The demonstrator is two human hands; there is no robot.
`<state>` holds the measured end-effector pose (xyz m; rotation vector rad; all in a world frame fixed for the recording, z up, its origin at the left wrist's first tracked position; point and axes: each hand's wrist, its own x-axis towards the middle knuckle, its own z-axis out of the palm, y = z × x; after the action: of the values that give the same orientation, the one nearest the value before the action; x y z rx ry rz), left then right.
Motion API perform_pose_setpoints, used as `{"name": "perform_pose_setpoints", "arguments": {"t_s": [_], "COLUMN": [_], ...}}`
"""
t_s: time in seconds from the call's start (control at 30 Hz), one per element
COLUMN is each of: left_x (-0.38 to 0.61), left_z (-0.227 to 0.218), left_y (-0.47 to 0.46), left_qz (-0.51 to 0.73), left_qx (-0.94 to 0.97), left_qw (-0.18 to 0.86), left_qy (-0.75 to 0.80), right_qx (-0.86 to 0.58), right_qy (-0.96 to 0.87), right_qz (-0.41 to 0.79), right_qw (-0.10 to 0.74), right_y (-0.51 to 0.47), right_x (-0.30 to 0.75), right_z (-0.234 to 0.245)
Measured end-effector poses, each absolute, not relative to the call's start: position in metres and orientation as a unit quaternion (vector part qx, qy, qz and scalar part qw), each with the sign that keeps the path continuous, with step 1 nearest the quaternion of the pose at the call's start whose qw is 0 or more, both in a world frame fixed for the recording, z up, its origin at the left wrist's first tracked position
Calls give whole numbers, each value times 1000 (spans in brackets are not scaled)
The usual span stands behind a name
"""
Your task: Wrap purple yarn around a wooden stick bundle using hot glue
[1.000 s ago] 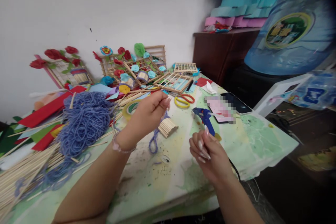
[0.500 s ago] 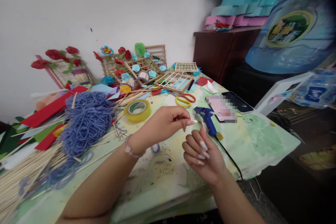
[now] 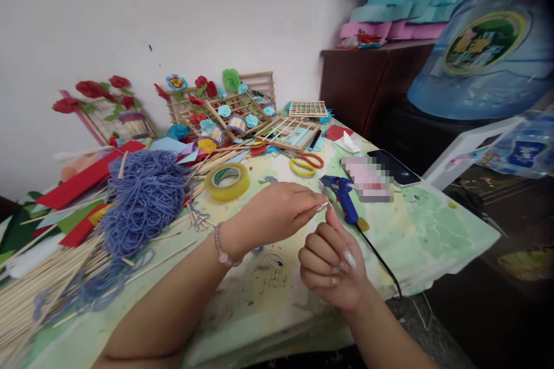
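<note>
My left hand (image 3: 281,207), with a beaded bracelet (image 3: 223,251) at its wrist, is closed in a pinch at the tip of my right thumb. Whatever lies between its fingertips is too small to make out. My right hand (image 3: 333,268) has its fingers curled into the palm and its thumb pointing up. Both hands are above the table's near part. Just beyond them a blue glue gun (image 3: 344,196) lies on the cloth. A roll of yellow tape (image 3: 227,181) rests left of my left hand.
A patterned cloth (image 3: 437,225) covers the table. Tangled blue yarn (image 3: 145,202) and thin sticks (image 3: 47,294) fill the left. Scissors (image 3: 306,164), stick frames (image 3: 288,134) and paper flowers stand farther back. Two phones lie right, near a large water bottle (image 3: 485,52). The glue gun's cord runs off the front edge.
My left hand has moved right, and its fingertips now meet my right thumb. My right fingers have curled tighter, and the palm is turned less toward me.
</note>
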<state>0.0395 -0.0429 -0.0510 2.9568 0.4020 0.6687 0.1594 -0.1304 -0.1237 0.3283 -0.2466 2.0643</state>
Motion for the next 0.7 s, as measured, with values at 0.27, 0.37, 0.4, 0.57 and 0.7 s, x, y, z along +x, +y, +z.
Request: {"name": "perform_pose_setpoints", "arguments": {"t_s": [0.27, 0.37, 0.4, 0.57, 0.7], "left_x": [43, 44, 44, 42, 41], "left_z": [-56, -57, -58, -55, -52], "left_y": [-42, -39, -38, -30, -31], "left_qz": [170, 164, 168, 202, 181], "left_qx": [977, 975, 972, 937, 920], "left_qw": [-60, -46, -27, 159, 249], "left_qy": [112, 145, 165, 235, 243], "right_qx": [117, 101, 94, 45, -7], "right_qy": [-97, -99, -101, -93, -108], "right_qz": [855, 852, 849, 819, 781], "right_qw": [496, 504, 510, 564, 615], "right_y": [-130, -129, -128, -126, -123], "right_x": [160, 160, 161, 167, 171], "right_z": [-126, -126, -126, -126, -126]}}
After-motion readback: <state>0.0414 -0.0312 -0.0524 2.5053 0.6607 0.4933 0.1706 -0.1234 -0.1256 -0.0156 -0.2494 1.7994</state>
